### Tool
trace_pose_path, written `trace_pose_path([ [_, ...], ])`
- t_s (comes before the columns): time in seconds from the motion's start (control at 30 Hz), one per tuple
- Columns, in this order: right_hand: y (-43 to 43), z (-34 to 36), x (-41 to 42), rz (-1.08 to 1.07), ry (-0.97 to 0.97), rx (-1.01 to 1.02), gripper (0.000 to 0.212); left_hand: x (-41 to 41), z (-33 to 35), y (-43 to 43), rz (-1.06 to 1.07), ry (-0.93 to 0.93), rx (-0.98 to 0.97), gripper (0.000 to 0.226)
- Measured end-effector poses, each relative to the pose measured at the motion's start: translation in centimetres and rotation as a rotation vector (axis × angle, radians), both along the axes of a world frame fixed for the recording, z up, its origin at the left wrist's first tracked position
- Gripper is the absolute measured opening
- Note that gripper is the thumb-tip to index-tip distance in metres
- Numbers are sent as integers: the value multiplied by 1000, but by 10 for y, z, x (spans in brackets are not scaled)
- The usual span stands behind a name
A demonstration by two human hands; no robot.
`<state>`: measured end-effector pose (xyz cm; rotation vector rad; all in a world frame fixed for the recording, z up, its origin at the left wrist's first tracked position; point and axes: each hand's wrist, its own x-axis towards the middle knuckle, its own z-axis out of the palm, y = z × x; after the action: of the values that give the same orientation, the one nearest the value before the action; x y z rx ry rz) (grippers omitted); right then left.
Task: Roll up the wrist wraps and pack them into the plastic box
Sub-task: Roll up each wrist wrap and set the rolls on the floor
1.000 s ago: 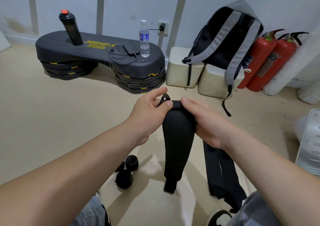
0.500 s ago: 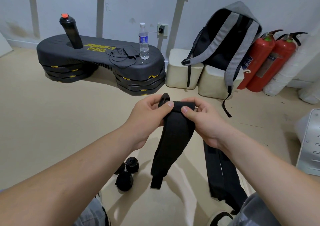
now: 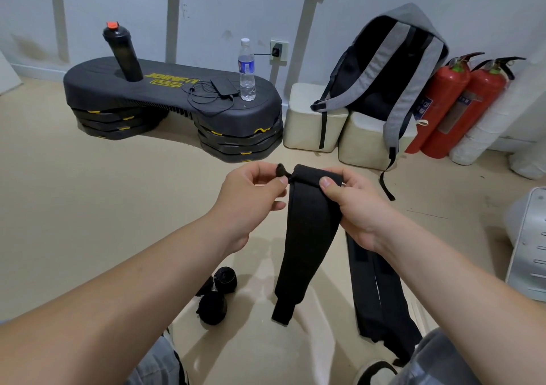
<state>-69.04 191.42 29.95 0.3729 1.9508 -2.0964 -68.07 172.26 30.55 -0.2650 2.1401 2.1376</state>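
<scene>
A black wrist wrap hangs in the air in front of me, its lower end dangling above the floor. My left hand pinches the small thumb loop at the wrap's top left corner. My right hand grips the folded top edge of the wrap, thumb on the front. More flat black wraps lie stretched on the floor at the right. Rolled black wraps sit on the floor at the lower left. The plastic box is not in view.
A black step platform with a black shaker bottle, a water bottle and a power bank stands by the wall. A grey backpack on cream cushions and two red fire extinguishers are at the right.
My hands have moved slightly apart along the wrap's top edge, the left now pinching the thumb loop out to the side. The hanging tail has swung a little.
</scene>
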Motion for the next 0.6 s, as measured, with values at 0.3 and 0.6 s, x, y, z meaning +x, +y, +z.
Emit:
trace_pose_path([
  [0.3, -12, -4, 6, -39, 24, -25, 17, 5, -11, 8, -107, 400, -502, 9],
  [0.6, -6, -4, 7, -49, 22, -47, 19, -4, -20, 4, -244, 626, -775, 15],
])
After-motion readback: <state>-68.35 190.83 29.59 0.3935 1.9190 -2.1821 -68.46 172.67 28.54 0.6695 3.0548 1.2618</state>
